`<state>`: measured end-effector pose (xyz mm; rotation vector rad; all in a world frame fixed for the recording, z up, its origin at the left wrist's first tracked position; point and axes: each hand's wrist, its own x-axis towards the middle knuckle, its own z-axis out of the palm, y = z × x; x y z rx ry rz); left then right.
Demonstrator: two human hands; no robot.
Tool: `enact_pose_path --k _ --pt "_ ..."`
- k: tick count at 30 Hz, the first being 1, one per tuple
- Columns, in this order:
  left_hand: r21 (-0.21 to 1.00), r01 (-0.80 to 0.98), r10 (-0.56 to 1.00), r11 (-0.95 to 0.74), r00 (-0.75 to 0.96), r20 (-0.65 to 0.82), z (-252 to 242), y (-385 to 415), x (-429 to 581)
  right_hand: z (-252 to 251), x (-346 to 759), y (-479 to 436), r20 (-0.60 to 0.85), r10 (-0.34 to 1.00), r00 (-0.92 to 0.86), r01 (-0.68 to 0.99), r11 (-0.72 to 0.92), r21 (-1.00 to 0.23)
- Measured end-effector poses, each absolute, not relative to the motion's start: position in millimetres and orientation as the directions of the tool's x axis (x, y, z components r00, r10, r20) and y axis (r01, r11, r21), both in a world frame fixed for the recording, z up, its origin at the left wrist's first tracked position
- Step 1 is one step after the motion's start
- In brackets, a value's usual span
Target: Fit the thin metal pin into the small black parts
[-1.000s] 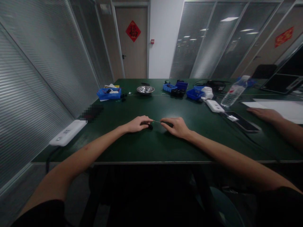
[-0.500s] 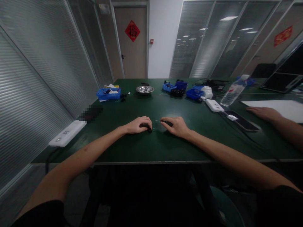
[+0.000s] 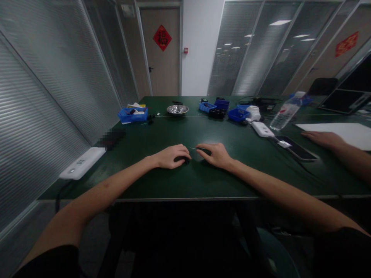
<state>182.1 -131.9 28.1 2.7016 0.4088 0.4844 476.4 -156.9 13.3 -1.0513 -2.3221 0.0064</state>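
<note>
On the green table, my left hand (image 3: 171, 156) is closed around a small black object (image 3: 181, 158). The fingers cover most of that piece, and its kind cannot be made out. Just to the right, my right hand (image 3: 218, 155) grips a small screwdriver (image 3: 206, 151) by its dark handle. Its thin metal shaft points left, toward my left fingertips, with a small gap between. Both hands rest low over the table, palms partly hidden.
Across the table stand a blue basket (image 3: 132, 115), a metal bowl (image 3: 177, 110), and blue bins (image 3: 238, 114) with black parts (image 3: 217, 113) nearby. To the right are a water bottle (image 3: 286, 112), a phone (image 3: 298, 149), a white power strip (image 3: 262, 129) and another person's hand (image 3: 326, 139). Another white strip (image 3: 82, 163) lies left.
My left hand has shifted slightly right and toward me with the black object, and its fingers now cover the small green bit seen beside it. My right hand has stayed in place.
</note>
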Motion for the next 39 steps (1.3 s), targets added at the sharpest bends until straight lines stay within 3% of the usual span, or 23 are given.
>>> enact_pose_path --k 7,11,17,24,31,39 --pt "0.375 0.25 0.364 -0.893 0.891 0.272 26.1 -128.7 180.7 13.5 476.0 -157.1 0.504 0.685 -0.526 0.68 0.695 -0.234" --pt "0.396 0.353 0.479 -0.848 0.83 0.286 17.8 -111.4 171.6 14.2 476.5 -157.4 0.493 0.69 -0.531 0.68 0.693 -0.238" --pt "0.474 0.565 0.73 -0.675 0.605 0.318 4.3 -64.7 135.2 18.2 476.9 -159.2 0.485 0.684 -0.545 0.662 0.706 -0.251" --pt "0.37 0.87 0.932 -0.326 0.229 0.283 -1.3 -21.1 70.1 16.8 478.8 -157.2 0.47 0.688 -0.552 0.662 0.705 -0.255" --pt "0.279 0.96 0.96 -0.034 -0.046 0.275 0.2 -7.4 30.3 13.3 479.2 -154.5 0.47 0.695 -0.544 0.679 0.693 -0.24" --pt "0.26 0.966 0.947 -0.005 -0.079 0.311 5.2 -13.5 21.7 18.3 478.7 -158.8 0.454 0.7 -0.551 0.665 0.697 -0.267"
